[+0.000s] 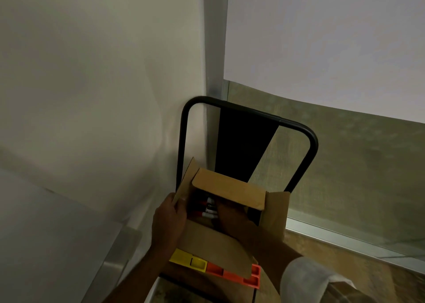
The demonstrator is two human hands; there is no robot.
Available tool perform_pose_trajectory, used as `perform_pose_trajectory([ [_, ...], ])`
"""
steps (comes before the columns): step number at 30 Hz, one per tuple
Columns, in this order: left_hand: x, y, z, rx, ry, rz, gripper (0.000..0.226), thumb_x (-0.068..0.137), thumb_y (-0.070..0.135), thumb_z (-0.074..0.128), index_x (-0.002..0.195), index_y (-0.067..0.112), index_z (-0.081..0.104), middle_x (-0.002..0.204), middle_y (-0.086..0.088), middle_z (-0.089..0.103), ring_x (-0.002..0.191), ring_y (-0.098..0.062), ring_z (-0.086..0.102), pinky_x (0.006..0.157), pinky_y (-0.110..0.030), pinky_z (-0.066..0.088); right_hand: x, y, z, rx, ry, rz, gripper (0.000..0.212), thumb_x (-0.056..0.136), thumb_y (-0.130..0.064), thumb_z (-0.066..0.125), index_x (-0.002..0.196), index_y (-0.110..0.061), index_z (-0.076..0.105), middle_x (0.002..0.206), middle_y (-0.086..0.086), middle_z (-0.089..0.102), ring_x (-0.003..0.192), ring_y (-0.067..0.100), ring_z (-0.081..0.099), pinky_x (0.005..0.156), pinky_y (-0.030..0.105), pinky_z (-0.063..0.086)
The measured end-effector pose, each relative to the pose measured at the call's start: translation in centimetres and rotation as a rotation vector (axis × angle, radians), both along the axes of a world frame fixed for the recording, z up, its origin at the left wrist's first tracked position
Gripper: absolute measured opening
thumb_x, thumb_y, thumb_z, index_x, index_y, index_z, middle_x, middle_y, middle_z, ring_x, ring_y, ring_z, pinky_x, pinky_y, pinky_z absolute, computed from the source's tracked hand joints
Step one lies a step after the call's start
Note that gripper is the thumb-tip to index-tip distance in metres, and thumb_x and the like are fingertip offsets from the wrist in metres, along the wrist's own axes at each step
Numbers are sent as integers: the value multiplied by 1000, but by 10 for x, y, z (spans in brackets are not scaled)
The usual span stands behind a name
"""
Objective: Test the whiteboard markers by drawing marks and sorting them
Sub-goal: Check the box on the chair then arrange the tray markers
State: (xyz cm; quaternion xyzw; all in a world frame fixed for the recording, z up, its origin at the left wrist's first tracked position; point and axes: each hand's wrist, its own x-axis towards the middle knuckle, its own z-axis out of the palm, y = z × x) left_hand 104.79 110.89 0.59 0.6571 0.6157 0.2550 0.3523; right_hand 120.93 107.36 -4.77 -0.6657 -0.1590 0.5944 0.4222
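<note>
An open cardboard box (230,187) sits on a cart low in the middle of the head view, its flaps folded out. Inside lie several whiteboard markers (209,209) with white barrels and red or dark caps. My left hand (170,220) grips the box's left wall, thumb over the rim. My right hand (232,220) reaches down into the box among the markers; its fingertips are hidden in the dark interior, so whether it holds a marker cannot be told. The whiteboard (322,38) hangs on the wall at the upper right.
A black tubular cart handle (250,114) rises behind the box, close to the wall corner. A yellow tray (188,260) and an orange tray (243,277) lie in front of the box, under its near flap. A pale wall (92,72) fills the left side.
</note>
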Motion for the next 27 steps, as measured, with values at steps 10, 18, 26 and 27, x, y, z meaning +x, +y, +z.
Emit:
perform_pose_trajectory([
  [10, -1, 1, 0, -32, -3, 24, 22, 101, 30, 55, 107, 12, 66, 79, 12, 60, 72, -6, 60, 64, -29, 52, 14, 10, 7, -10, -246, 501, 55, 96, 15, 45, 148, 1, 32, 151, 21, 40, 142, 37, 38, 110, 37, 42],
  [18, 2, -4, 5, 19, 18, 12, 22, 100, 29, 56, 111, 13, 66, 86, 2, 68, 74, -10, 64, 63, -30, 53, 13, 13, 2, -74, -811, 830, 52, 101, -17, 55, 150, -15, 38, 148, 12, 46, 132, 30, 47, 108, 31, 38],
  [26, 0, -7, 16, 75, -44, -29, 27, 98, 29, 60, 122, 16, 63, 101, 8, 67, 95, -18, 68, 73, -22, 52, 18, 4, 21, 25, -812, 800, 27, 100, -25, 55, 120, -7, 61, 102, 15, 68, 82, 24, 65, 63, 24, 46],
  [27, 0, -8, 19, 62, -70, -37, 32, 98, 29, 61, 128, 16, 60, 111, 7, 66, 104, -18, 66, 81, -26, 52, 17, 1, 30, 47, -780, 787, 23, 100, -26, 55, 113, -8, 62, 92, 11, 67, 73, 17, 61, 59, 20, 42],
])
